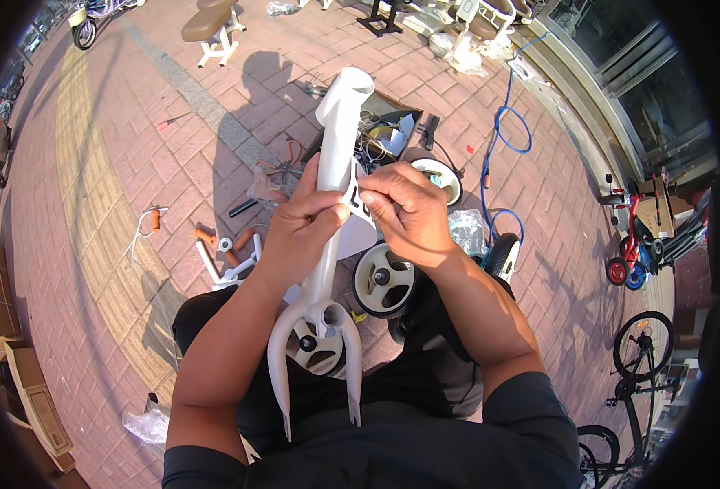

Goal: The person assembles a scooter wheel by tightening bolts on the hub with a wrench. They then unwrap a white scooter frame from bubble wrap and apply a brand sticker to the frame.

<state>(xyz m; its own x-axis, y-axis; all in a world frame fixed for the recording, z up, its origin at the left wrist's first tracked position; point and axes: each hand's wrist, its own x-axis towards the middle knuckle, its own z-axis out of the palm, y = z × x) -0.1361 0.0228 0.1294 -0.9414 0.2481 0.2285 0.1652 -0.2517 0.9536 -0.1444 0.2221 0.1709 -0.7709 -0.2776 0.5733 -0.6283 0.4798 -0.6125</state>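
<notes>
A small white bicycle frame stands upright before me, its forked end toward my lap. My left hand is closed around its main tube, thumb along the near side. With fingers pinched together, my right hand grips a thin white piece with black marks, like a sticker, against the tube's right side. Part of that piece is covered by my fingers. Below my right hand is a cream spoked wheel with a black tyre; another cream wheel shows behind the fork.
Beyond the frame lies an open box of tools and parts. White tubes with orange grips lie left. A blue hose loops across the brick paving. Bikes stand right; cardboard boxes stand left. A brown padded seat is far ahead.
</notes>
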